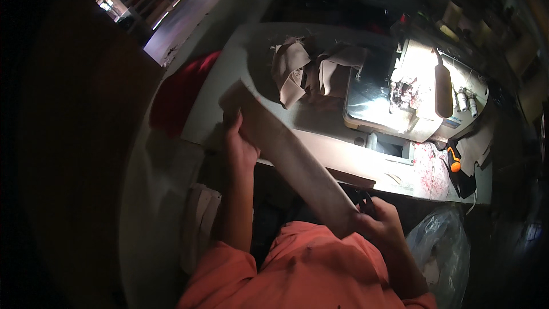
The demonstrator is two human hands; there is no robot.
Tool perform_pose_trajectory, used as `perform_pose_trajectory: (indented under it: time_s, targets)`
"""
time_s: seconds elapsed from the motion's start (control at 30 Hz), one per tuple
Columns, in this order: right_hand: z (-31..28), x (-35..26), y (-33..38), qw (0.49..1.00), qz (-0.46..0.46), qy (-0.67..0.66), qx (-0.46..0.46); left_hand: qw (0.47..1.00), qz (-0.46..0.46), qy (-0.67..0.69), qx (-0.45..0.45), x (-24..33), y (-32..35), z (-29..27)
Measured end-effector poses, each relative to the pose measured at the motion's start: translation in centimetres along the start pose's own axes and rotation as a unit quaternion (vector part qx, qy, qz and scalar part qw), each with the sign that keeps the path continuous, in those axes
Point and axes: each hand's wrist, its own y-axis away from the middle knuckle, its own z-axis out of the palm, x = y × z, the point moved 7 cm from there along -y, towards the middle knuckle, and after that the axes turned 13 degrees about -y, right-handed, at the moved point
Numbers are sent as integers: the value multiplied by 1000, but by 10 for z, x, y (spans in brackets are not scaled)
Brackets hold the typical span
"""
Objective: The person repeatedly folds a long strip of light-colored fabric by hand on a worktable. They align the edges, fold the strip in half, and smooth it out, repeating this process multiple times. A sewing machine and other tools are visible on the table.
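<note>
A long beige fabric strip (300, 163) stretches slantwise between my hands in front of the table edge. My left hand (241, 144) grips its far left end, thumb on top. At the near right end, my right hand (380, 223) is closed on the strip's corner. A small dark tool (364, 199), perhaps thread snips, also shows in the right fingers; its exact kind is unclear. Beyond the strip stands a sewing machine (420, 88), brightly lit about its needle area. Folded beige fabric pieces (290, 71) lie on the table left of the machine.
The pale table (209, 111) carries an orange-and-black handled tool (454, 160) at right, near grey fabric scraps (474, 146). Red cloth (183, 94) is at the left edge. A clear plastic bag (443, 246) hangs low right; more folded fabric (201, 212) sits below my left arm.
</note>
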Motion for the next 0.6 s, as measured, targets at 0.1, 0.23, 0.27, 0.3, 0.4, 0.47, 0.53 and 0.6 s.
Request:
perform_pose_trajectory:
  time_s: [0.1, 0.23, 0.27, 0.3, 0.4, 0.47, 0.53, 0.6]
  targets:
    - [-5, 31, -19, 997, 36, -63, 10, 959, -35, -258, 110, 1, -31, -5]
    - [3, 48, -21, 994, 25, -105, 17, 863, 124, -482, 88, 20, 4, -11]
    - [2, 50, -19, 993, 27, -109, 21, 883, -2, -469, -17, -10, 26, -9]
    - [2, 49, -17, 993, 28, -110, 21, 880, -127, -442, -117, -38, 58, -7]
    - [11, 42, -13, 995, 31, -95, -5, 885, -389, -162, -198, -115, 149, 5]
    - [12, 39, -11, 997, 36, -73, -12, 918, -368, 69, -127, -130, 171, 39]
    - [15, 37, -9, 995, 32, -92, -15, 925, -359, 55, -108, -134, 171, 50]
    - [13, 36, -3, 992, 18, -122, -10, 922, -373, 53, -90, -140, 168, 57]
